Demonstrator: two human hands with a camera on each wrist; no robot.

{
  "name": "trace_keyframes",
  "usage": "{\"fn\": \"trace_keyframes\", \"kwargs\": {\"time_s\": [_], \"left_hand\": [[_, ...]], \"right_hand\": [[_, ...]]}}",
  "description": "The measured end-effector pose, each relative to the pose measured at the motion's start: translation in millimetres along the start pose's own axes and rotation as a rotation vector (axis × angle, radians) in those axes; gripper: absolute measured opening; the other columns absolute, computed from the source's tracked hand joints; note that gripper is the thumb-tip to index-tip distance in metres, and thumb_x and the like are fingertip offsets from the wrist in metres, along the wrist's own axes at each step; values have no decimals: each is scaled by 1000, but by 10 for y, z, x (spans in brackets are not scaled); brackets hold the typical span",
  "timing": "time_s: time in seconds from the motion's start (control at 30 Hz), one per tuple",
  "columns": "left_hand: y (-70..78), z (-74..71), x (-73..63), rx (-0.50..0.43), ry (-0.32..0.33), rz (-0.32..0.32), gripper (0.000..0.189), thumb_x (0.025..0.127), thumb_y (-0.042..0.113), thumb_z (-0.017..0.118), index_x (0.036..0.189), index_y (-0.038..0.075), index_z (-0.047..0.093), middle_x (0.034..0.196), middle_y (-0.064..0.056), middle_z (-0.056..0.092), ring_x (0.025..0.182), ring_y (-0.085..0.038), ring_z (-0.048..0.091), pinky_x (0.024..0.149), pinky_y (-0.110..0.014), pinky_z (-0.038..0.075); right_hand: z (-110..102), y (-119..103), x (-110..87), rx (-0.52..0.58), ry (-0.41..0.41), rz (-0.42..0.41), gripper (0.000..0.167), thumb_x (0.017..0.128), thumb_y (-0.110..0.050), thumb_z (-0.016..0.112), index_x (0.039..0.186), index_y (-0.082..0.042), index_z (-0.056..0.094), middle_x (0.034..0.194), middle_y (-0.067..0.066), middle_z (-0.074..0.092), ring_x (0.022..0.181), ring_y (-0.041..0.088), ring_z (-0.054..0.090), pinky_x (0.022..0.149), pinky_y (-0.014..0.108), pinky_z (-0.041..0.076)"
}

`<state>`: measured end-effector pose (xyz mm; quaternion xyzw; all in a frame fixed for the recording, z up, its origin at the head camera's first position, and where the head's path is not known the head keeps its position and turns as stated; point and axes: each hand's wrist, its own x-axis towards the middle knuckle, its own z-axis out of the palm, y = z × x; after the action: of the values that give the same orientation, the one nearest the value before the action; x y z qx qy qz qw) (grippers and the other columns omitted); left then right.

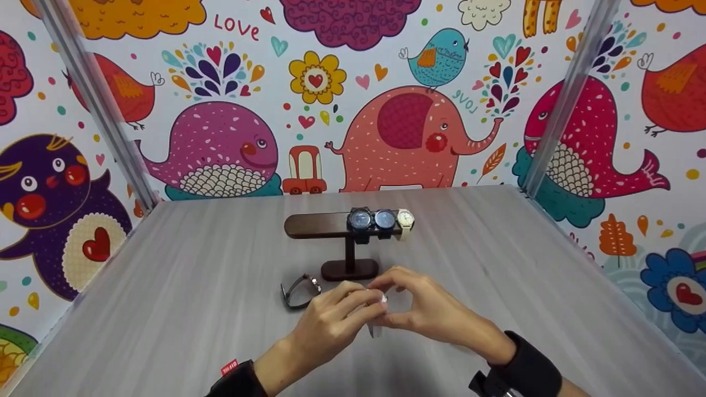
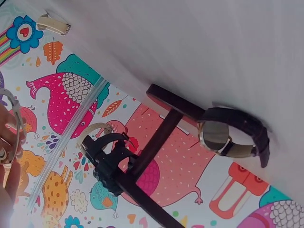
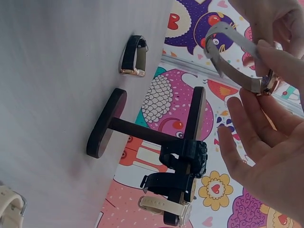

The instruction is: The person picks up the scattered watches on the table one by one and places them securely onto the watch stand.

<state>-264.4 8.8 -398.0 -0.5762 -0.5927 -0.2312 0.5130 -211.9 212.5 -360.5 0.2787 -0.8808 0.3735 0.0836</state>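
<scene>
Both hands meet in front of the stand, around a wristwatch [image 1: 384, 298] with a pale grey strap. My left hand [image 1: 336, 320] has its fingers bent over the watch; my right hand [image 1: 424, 303] pinches it from the other side between thumb and fingers. The right wrist view shows the open grey strap [image 3: 232, 71] hanging in a loop from a rose-gold case. Fingers hide most of the watch in the head view. Left of the hands, a dark-strapped watch [image 1: 300, 292] with a gold-rimmed case stands on the table.
A dark brown T-shaped watch stand [image 1: 314, 225] carries two black watches [image 1: 361, 219] and a cream watch [image 1: 405, 219] at its right end. Another cream-strapped watch [image 2: 53, 24] lies on the grey table [image 1: 209, 264]. Patterned walls [image 1: 309, 127] enclose the back and sides.
</scene>
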Motion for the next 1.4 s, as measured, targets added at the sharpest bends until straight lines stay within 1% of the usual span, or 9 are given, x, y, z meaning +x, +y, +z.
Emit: {"fn": "trace_keyframes", "kwargs": {"time_s": [0.27,0.4,0.5,0.6,0.7,0.87,0.97,1.07,1.4], "left_hand": [[-76,-82,-60,-14,-86,-114,22,101,5,56,113,11,73,111,-7,69,95,-17,64,75,-20,59],[-168,-130,-130,15,-130,-210,25,103,9,51,118,10,72,114,-9,68,99,-19,64,75,-22,59],[-224,-148,-177,6,-139,-298,23,97,4,62,118,8,72,115,-10,68,98,-20,63,75,-22,59],[-263,-158,-201,-18,-148,-367,37,85,-3,75,120,6,70,117,-12,66,95,-19,64,72,-21,59],[-283,-172,-188,-69,-189,-435,54,77,-7,80,127,6,66,122,-15,63,98,-20,66,76,-26,59],[-260,-206,-134,-247,-327,-580,69,78,0,81,141,6,54,137,-17,54,121,-24,60,93,-35,58],[-219,-190,-98,-321,-370,-624,74,78,5,83,144,3,50,140,-17,52,127,-25,58,100,-37,55],[-178,-146,-66,-338,-358,-634,73,79,8,85,143,-1,50,136,-17,55,125,-26,60,100,-36,56],[-127,-47,-84,-405,-191,-640,66,78,0,81,136,-13,53,118,-21,68,107,-31,70,84,-24,61]], "right_hand": [[28,30,93,-35,21,51,36,83,-28,83,113,-19,67,111,-8,68,103,12,61,93,32,52],[38,67,145,-35,34,64,38,81,-24,85,114,-17,67,114,-6,68,104,13,62,93,35,53],[42,94,172,-39,42,59,39,80,-23,85,114,-16,68,114,-5,69,105,14,62,93,35,53],[42,113,199,-57,52,47,38,81,-25,84,114,-15,68,114,-4,69,105,17,63,93,33,53],[36,120,229,-68,72,40,38,81,-24,85,114,-15,68,113,-3,70,105,20,64,93,36,53],[42,112,276,-75,115,31,39,79,-19,86,114,-15,68,113,-2,70,106,22,65,93,38,53],[48,101,290,-90,141,6,41,78,-17,86,115,-13,68,113,-1,69,106,22,65,92,38,54],[51,85,299,-83,160,-13,43,77,-14,87,115,-12,67,113,-1,69,107,20,66,93,38,55],[88,86,318,-59,192,-76,47,75,-19,87,116,-10,67,114,2,69,106,19,66,90,32,57]]}}
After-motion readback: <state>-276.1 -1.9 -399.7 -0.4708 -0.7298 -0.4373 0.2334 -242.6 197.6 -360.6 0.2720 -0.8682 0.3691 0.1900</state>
